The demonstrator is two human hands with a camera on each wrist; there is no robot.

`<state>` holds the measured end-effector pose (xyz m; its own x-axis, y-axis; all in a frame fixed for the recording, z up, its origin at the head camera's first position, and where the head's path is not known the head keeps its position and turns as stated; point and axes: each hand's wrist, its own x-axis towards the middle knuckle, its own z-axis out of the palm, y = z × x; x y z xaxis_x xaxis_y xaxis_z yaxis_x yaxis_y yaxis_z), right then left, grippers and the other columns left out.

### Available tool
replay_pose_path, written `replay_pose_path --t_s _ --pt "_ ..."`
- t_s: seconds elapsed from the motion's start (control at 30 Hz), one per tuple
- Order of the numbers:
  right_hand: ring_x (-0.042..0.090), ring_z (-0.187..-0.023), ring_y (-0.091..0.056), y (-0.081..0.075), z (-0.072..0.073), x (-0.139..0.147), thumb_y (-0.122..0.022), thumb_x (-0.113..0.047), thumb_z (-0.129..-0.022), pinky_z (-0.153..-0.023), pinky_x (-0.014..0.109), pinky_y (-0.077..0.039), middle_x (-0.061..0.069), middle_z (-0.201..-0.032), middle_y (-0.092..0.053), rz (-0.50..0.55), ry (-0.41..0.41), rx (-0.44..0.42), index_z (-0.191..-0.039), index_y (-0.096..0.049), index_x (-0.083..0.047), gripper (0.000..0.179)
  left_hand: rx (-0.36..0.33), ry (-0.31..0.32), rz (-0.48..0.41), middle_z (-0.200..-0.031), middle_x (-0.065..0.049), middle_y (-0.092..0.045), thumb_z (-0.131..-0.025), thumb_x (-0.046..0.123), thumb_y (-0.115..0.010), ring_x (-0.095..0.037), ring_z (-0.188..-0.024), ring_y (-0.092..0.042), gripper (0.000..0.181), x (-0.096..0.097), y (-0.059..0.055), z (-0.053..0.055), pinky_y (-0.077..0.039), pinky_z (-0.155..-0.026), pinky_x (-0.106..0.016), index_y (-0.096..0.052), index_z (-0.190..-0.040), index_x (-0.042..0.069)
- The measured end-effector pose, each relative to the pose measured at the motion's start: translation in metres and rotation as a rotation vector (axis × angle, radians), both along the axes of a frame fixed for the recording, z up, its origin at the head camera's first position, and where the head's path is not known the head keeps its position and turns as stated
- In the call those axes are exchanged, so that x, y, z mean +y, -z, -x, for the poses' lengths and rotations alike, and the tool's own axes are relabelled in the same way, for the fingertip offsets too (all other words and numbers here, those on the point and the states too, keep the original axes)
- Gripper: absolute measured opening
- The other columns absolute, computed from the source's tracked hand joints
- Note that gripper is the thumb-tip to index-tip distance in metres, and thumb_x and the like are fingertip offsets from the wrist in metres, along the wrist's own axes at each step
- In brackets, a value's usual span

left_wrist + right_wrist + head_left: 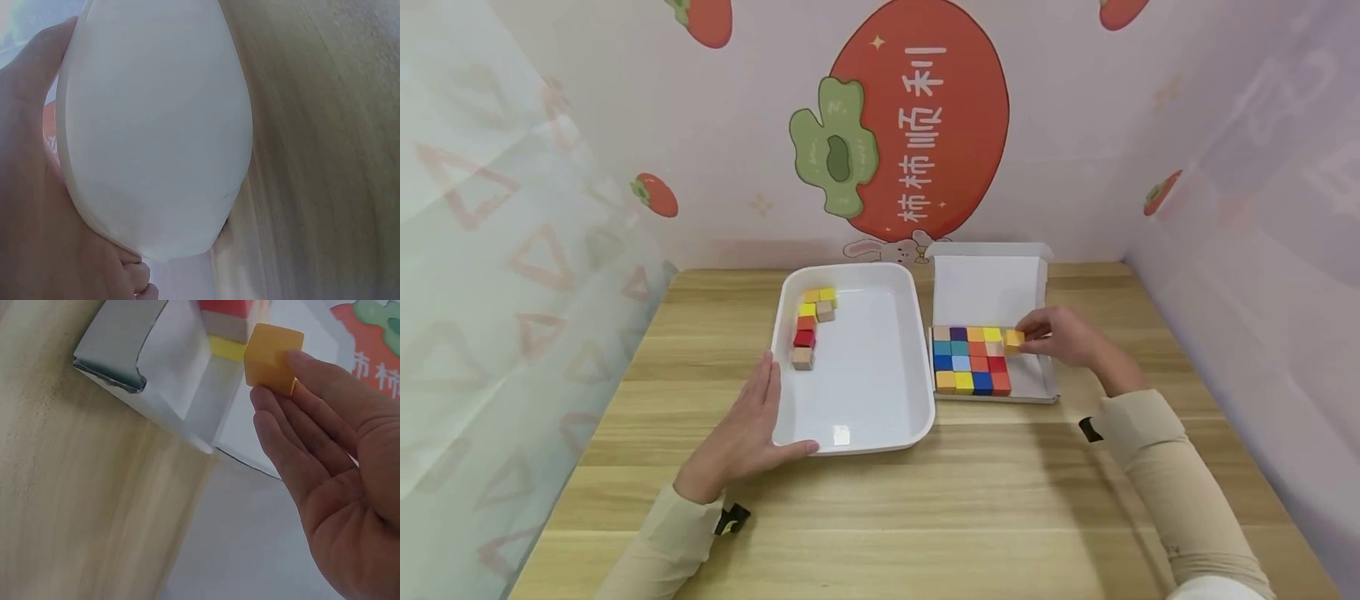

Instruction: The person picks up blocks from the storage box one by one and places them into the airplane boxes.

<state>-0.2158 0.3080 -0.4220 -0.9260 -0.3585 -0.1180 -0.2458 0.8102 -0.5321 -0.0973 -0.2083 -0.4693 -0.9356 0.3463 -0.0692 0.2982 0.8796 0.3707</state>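
In the head view, my left hand [737, 437] lies at the near left corner of a white tray [868, 379], fingers straight along its side and thumb at the front rim. The left wrist view shows the tray's outer wall [156, 125] beside that hand. Between thumb and fingertips, my right hand [1067, 336] pinches a yellow-orange wooden cube [269, 359] over the right part of an open white cardboard box [1036, 383]. Rows of coloured cubes [961, 364] fill the left and middle of this box.
Inside the tray, several cubes in yellow, orange, red [805, 338] and plain wood [802, 359] line the left side. The box's raised lid [988, 287] stands at the back. Printed walls enclose the wooden table [925, 517] at the back and sides.
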Motion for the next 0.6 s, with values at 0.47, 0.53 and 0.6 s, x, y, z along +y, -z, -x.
replay_pose_path --t_s 0.47,0.53,0.6 --pt "0.029 -0.102 -0.071 0.014 0.021 0.003 -0.081 -0.009 -0.093 -0.098 0.05 -0.062 0.018 -0.119 -0.077 0.021 0.086 -0.056 -0.125 -0.076 -0.002 0.033 0.014 -0.005 -0.002 -0.178 -0.018 0.013 -0.082 0.084 -0.065 -0.04 -0.166 0.001 0.139 0.002 0.001 -0.002 -0.022 -0.131 -0.061 0.002 -0.167 -0.003" --pt "0.031 -0.104 -0.072 0.015 0.021 0.001 -0.081 -0.009 -0.093 -0.098 0.05 -0.062 0.02 -0.121 -0.076 0.032 0.096 -0.053 -0.126 -0.075 -0.001 0.035 0.017 -0.004 -0.001 -0.178 -0.018 0.013 -0.082 0.084 -0.065 -0.04 -0.166 0.001 0.139 0.002 0.0 -0.002 -0.021 -0.132 -0.061 0.003 -0.167 -0.003" --pt "0.032 -0.106 -0.071 0.017 0.021 -0.001 -0.082 -0.01 -0.093 -0.097 0.049 -0.063 0.021 -0.122 -0.076 0.032 0.114 -0.049 -0.126 -0.075 -0.001 0.036 0.021 -0.004 -0.002 -0.178 -0.018 0.014 -0.082 0.084 -0.065 -0.04 -0.166 0.001 0.139 0.001 -0.002 -0.002 -0.021 -0.132 -0.061 0.002 -0.167 -0.003"
